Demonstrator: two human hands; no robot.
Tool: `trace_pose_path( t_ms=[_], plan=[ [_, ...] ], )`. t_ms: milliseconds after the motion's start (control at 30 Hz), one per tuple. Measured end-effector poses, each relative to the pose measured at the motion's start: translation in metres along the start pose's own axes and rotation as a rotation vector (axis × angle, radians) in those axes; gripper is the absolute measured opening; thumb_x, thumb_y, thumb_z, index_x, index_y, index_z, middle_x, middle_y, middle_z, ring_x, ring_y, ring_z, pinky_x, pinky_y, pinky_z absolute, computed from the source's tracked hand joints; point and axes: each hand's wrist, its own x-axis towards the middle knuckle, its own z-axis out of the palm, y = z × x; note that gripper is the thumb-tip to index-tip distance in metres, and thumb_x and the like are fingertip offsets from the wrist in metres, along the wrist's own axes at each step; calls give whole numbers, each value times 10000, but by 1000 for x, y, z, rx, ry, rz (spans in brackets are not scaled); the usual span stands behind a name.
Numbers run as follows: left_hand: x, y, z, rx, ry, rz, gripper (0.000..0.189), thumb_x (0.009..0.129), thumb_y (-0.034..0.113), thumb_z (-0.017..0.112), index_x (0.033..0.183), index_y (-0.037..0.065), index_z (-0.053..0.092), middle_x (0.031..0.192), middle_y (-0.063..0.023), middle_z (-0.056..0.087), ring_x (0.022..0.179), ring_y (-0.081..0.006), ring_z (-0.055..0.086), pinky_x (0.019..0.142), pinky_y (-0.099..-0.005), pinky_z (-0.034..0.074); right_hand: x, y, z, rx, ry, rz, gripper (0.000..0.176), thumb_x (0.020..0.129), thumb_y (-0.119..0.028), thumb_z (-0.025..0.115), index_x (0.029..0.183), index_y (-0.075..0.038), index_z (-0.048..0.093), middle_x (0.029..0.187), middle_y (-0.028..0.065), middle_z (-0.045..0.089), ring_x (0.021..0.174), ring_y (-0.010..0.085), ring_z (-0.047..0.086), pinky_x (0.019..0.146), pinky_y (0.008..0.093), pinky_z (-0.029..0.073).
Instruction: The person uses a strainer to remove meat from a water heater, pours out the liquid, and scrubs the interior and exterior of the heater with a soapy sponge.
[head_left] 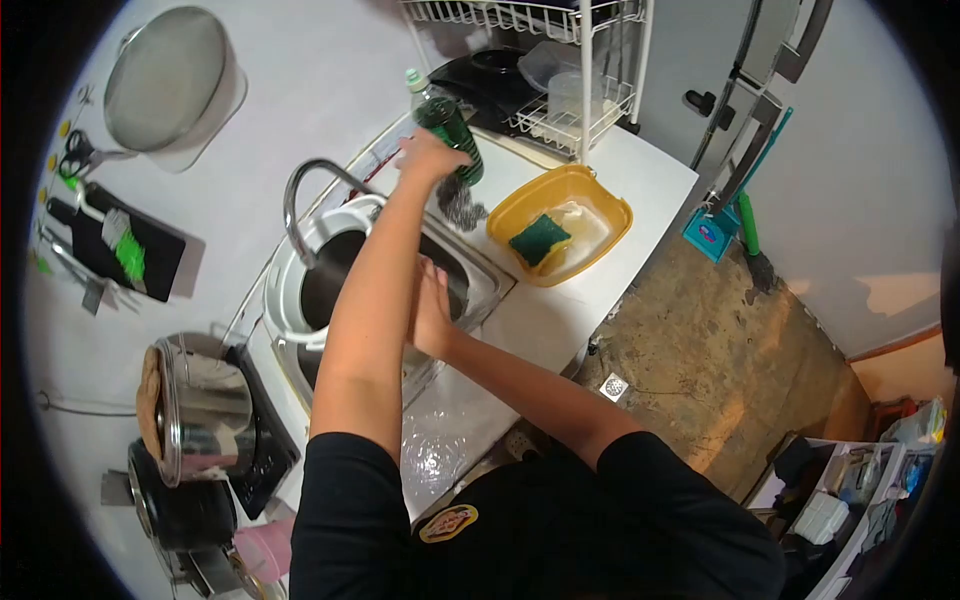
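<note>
My left hand [433, 157] reaches across to the back of the counter, its fingers apart. It overlaps the green bottle [445, 118] with a pale cap, which stands upright. Right beside its wrist lies a grey steel wool scrubber [461, 205]. My right hand [431, 308] is over the sink [490, 297], partly hidden behind my left forearm, with its visible fingers stretched out. A large white-rimmed round vessel [284, 292] with a dark inside sits in the sink under the curved faucet [293, 205]. My left forearm crosses over its right side.
A yellow basin [622, 232] with suds and a green sponge [541, 239] stands to the right. Behind it is a white wire rack [588, 90]. A steel pot [208, 408] and a black pot [185, 510] stand at the left. Scissors [85, 155] hang on the wall.
</note>
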Motion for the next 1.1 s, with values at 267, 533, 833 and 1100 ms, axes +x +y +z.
trace_pose_path(
  t_ms=[267, 533, 833, 1100],
  plan=[
    [40, 11, -20, -592, 404, 168, 904, 499, 364, 878, 1190, 15, 412, 1158, -245, 530, 1070, -336, 555, 910, -451, 466, -6, 39, -14, 281, -158, 4, 422, 769, -137, 600, 1159, -3, 515, 1036, 213, 586, 936, 402, 552, 805, 444, 451],
    [4, 12, -18, -491, 413, 124, 639, 523, 218, 826, 1059, 51, 519, 948, -152, 670, 899, -329, 648, 799, -397, 509, 16, 52, -70, 355, 162, 241, 163, 832, -139, 551, 903, -33, 651, 739, 159, 639, 683, 272, 632, 641, 369, 484],
    [-124, 18, -77, -951, 338, 437, 549, 612, 45, 777, 1094, 27, 515, 950, -74, 626, 889, -168, 612, 804, -296, 498, 89, 18, -102, 2249, -269, 534, 706, 840, -579, 548, 1228, 7, 485, 1272, 190, 497, 1102, 309, 540, 1025, 477, 378],
    [-207, -3, -58, -1201, 61, 560, 758, 675, 86, 758, 1314, 68, 350, 1239, -108, 450, 1200, -219, 431, 971, -367, 393, 88, 9, -183, 1696, 741, 283, 334, 795, -305, 701, 1018, -88, 579, 973, 59, 626, 886, 233, 608, 869, 416, 498]
  ],
)
